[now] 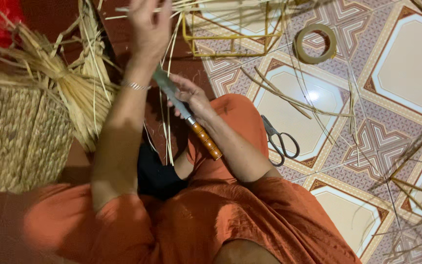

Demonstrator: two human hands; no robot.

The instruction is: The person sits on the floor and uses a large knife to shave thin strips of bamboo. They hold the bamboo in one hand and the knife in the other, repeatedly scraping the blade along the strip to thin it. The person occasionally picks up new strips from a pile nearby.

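Now gripping a knife (186, 113) in the right hand (191, 95), fingers closed around the blade end, wooden handle pointing near and right, likely for steady scraping. Pinching pale straw strands (168, 73) in the raised left hand (148, 27), blurred, fingers seemingly pressed together, keeping them taut. Strands running down past the blade, just beside the right grip. Lying right on the tiled floor (406, 68): scissors (279, 142), tape roll (315, 44). Sitting left: woven basket (20, 137).

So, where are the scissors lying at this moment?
In the head view the scissors lie on the patterned tile floor, to the right of the orange-clad knee, below the roll of tape.
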